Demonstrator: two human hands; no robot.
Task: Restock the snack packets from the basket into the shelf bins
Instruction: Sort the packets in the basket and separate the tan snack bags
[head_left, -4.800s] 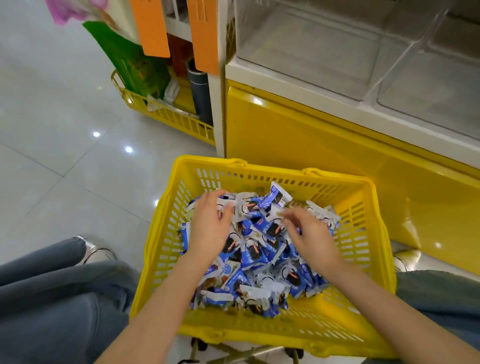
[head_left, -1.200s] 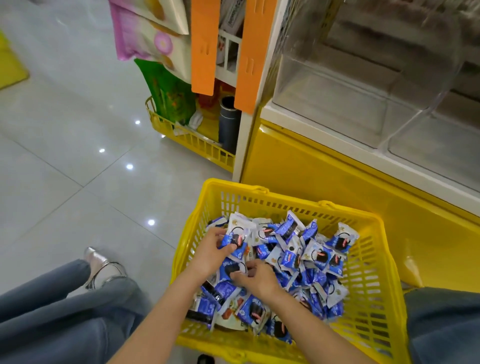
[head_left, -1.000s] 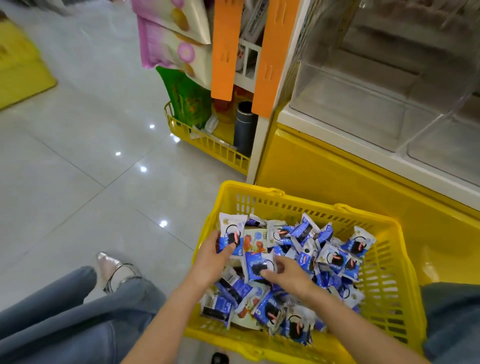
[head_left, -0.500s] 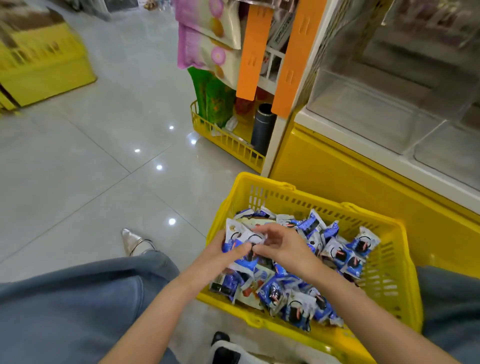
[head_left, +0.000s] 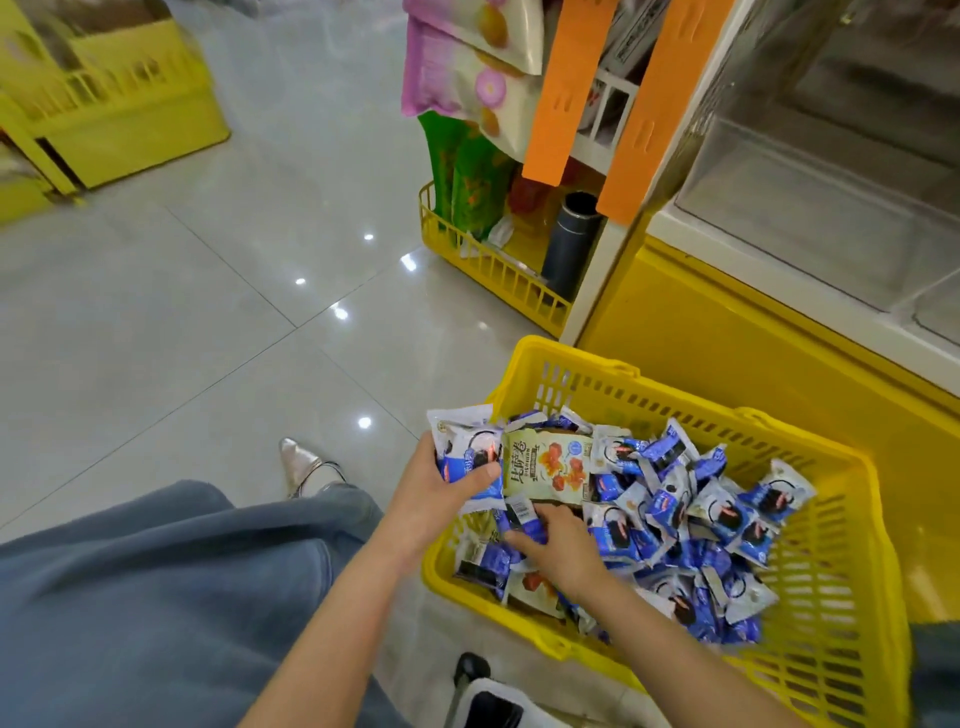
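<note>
Change: right hand parted from the left hand, where both met over the bundle half a second ago; now lower, back down in the heap of blue-and-white packets.
Meaning for the task: gathering step, by the look of it; a handful built up one packet at a time, with no trip to the shelf bins begun yet.
Left hand: thumb across the front, fingers curled behind a stack of snack packets; stack held upright just above the left rim of the basket.
Right hand: palm down, wrist bent, fingers and thumb closing on a loose packet at the near left of the heap, just below the left hand.
Beside the stack: a larger beige packet with orange pictures, lying on top of the heap and touching the stack's right edge.
Where the goods are: most packets in the yellow basket on the floor; clear-walled shelf bins up to the right, well apart from both hands.
Arms: both forearms reaching forward from the lower edge of the view, converging on the basket's left side.
</note>
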